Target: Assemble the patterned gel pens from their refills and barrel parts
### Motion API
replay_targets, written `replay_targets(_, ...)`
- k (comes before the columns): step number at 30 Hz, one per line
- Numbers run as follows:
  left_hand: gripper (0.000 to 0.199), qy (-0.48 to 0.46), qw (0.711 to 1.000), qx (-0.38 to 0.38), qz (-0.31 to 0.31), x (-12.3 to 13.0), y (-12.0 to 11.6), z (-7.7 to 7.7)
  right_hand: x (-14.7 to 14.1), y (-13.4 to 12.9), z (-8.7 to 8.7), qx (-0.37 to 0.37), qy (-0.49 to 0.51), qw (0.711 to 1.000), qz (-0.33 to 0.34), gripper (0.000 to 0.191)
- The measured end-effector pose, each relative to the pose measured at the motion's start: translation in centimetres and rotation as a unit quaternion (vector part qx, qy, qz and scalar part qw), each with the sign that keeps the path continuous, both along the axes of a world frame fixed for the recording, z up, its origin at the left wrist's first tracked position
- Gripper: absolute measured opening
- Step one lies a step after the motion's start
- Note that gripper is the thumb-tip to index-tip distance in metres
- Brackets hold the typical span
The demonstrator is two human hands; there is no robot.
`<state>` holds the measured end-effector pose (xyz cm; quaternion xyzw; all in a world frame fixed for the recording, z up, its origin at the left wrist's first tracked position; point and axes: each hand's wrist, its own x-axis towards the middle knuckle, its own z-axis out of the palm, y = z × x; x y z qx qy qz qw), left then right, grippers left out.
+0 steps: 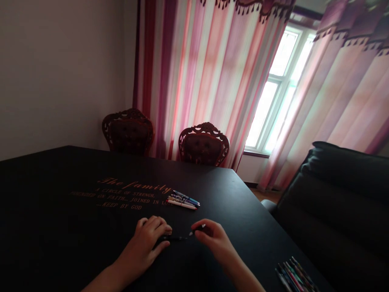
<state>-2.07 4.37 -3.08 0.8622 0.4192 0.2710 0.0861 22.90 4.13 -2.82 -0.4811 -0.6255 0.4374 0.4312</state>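
My left hand [153, 237] lies low over the black table, its fingers closed around a dark pen [178, 238] whose thin end points right. Most of that pen's barrel is hidden under the fingers. Just to the right, my right hand [214, 237] pinches a short dark pen part [199, 229] with a pale end, between thumb and index finger. Its exact kind is too dim to make out. A small gap separates it from the pen's end. Beyond both hands, several pens [184, 200] with white and blue patterned barrels lie side by side.
The black tabletop [54, 235] bears gold lettering [133, 188]. More pens [294, 275] lie in a bunch near the right edge. A black leather chair [337, 211] stands at the right. Two carved chairs [203, 148] stand at the far side before striped curtains [212, 81].
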Motion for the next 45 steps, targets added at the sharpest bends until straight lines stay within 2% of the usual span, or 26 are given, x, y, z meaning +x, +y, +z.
replay_targets(3, 0.028, -0.002, 0.999, 0.033, -0.017, 0.3, -0.5, 0.1, -1.2, -0.9, 0.7, -0.041, 0.071, 0.995, 0.054, 0.032)
replay_targets(5, 0.030, 0.008, 0.999, 0.045, -0.023, 0.5, -0.7, 0.0, -1.6, -1.2, 0.8, -0.053, 0.092, 0.992, 0.063, 0.032)
replay_targets(10, 0.027, 0.014, 0.999, 0.036, 0.028, 0.2, -0.1, -0.4, -0.2, -0.3, 0.2, -0.045, 0.111, 0.993, 0.006, 0.030)
replay_targets(14, 0.012, 0.011, 0.998, 0.005, 0.054, -0.2, 0.5, -0.4, 1.8, 1.1, -0.5, -0.028, 0.087, 0.996, -0.018, 0.035)
replay_targets(20, 0.009, -0.004, 0.998, 0.000, 0.058, -0.2, 0.6, -0.2, 2.3, 1.5, -1.0, 0.011, -0.006, 0.998, -0.054, 0.033)
replay_targets(26, 0.008, -0.033, 0.995, -0.025, 0.086, -0.1, 0.7, -0.1, 1.6, 1.1, -0.8, 0.033, 0.023, 0.999, -0.025, 0.024)
replay_targets(38, 0.007, -0.054, 0.995, -0.053, 0.065, 0.6, 0.0, 0.1, 0.9, 0.6, -0.7, -0.003, 0.011, 1.000, -0.006, 0.019)
replay_targets(41, 0.007, -0.054, 0.996, -0.043, 0.064, 0.6, 0.0, 0.2, 0.5, 0.3, -0.3, 0.012, -0.006, 1.000, -0.017, 0.019)
replay_targets(45, 0.009, -0.052, 0.994, -0.039, 0.092, 0.4, 0.2, 0.2, 0.4, 0.1, 0.1, 0.030, 0.015, 0.999, -0.036, 0.020)
